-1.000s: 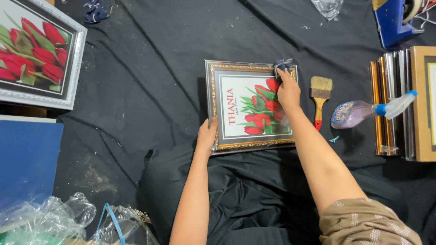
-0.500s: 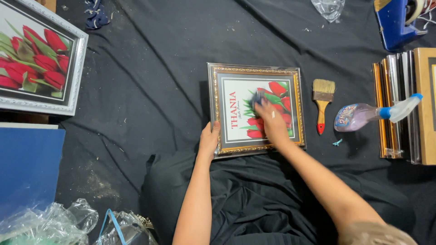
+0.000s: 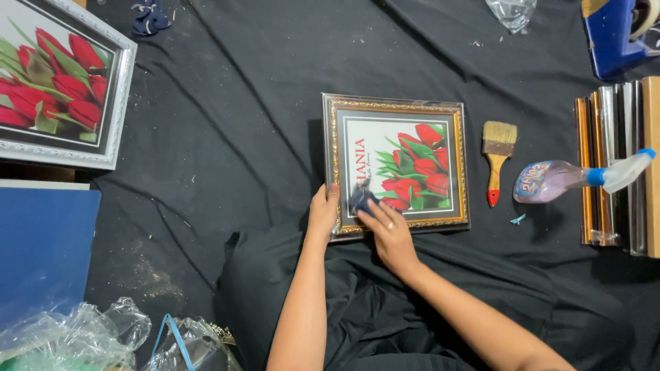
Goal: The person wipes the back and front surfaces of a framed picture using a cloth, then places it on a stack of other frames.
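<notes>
A wide black cloth [image 3: 227,137] covers the floor. Far left lies a large white-framed picture of red tulips [image 3: 58,82]. At the centre rests a small gold-and-black framed tulip picture [image 3: 399,165]. The left hand [image 3: 323,214] grips its near left edge. The right hand [image 3: 388,233] presses a small dark blue rag [image 3: 360,200] onto the glass at the near left corner. Right of the frame lie a wooden-handled paintbrush [image 3: 496,159] and a clear spray bottle [image 3: 570,180].

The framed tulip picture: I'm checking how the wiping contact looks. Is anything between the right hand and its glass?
Yes. A small dark cloth lies under the right hand, on the lower left of the framed tulip picture. The left hand grips the frame's left edge directly.
</notes>
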